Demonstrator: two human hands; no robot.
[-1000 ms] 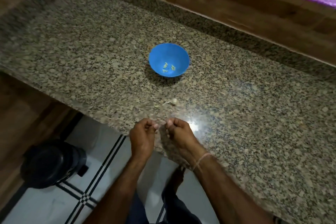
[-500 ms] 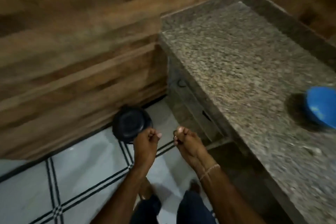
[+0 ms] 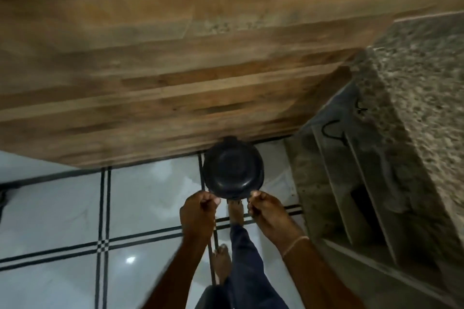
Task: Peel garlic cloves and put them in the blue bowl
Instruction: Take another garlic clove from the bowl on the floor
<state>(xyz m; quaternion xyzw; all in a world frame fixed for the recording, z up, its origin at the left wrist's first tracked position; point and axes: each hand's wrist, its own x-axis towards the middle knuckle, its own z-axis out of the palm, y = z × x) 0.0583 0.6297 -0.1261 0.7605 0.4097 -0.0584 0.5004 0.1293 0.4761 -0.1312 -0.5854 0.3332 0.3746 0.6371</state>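
Since half a second ago my view has swung further left and down: the blue bowl has slipped out of frame on the right, and the black bin lid (image 3: 232,173) that sat beyond the hands now lies right at their fingertips.

Nearest to me I see dark trousers (image 3: 248,266) and two bare feet, one foot (image 3: 221,262) close in and the other foot (image 3: 236,211) stepped forward to the near edge of the bin. Both forearms reach out over them, the right one with a thin thread band (image 3: 295,246) at the wrist.

The left hand (image 3: 198,213) is closed up, fingers curled into the palm and thumb pressed to the forefinger. The right hand (image 3: 266,211) is curled the same way, thumb tip against the fingertips. Each pinch hangs at the near rim of the lid, left and right of it. Whether either pinch holds any garlic or skin I cannot tell; it is too small and blurred.

Past the hands the round lid sits on the pale tiled floor (image 3: 140,208) with its dark double lines, against the foot of a wooden wall (image 3: 175,83). On the far right stands the end of the granite counter (image 3: 421,83), with grey open shelving (image 3: 351,183) beneath it.
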